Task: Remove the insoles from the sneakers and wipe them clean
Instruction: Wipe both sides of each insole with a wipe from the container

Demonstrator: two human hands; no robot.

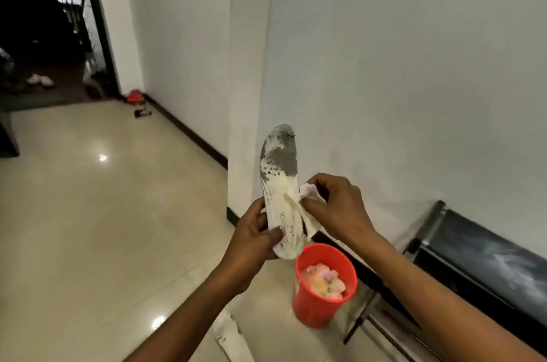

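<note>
Beside a white wall (414, 65), over a glossy cream floor (88, 213): holding a worn insole (279, 181) upright in mid-air, toe end up and heel end down. Gripping the heel end with the left hand (254, 238), thumb laid across the printed face, fingers curled behind. Pinching a crumpled white cloth (309, 198) in the right hand (331, 207), fingers curled round it, and pressing it against the middle of the insole at its right edge, a tail of cloth hanging down beside the heel. Grey, scuffed patch across the toe half; cream below, flecked with dark marks and printed with lettering only partly readable. Just below the heel and slightly right, on the floor, a red bucket (310, 308) holding pale crumpled stuff tinged pink and yellow, too blurred to make out. Lower left of the bucket, flat on the floor between the two forearms, a second insole (233, 338), pale and flecked, cut off by the bottom edge. Along the wall at right, a black bench (473, 255) with a metal frame, near the bucket. Far left, a dark doorway (44, 35), with a small red object (134, 96) on the floor beside its frame, well apart from the hands.
</note>
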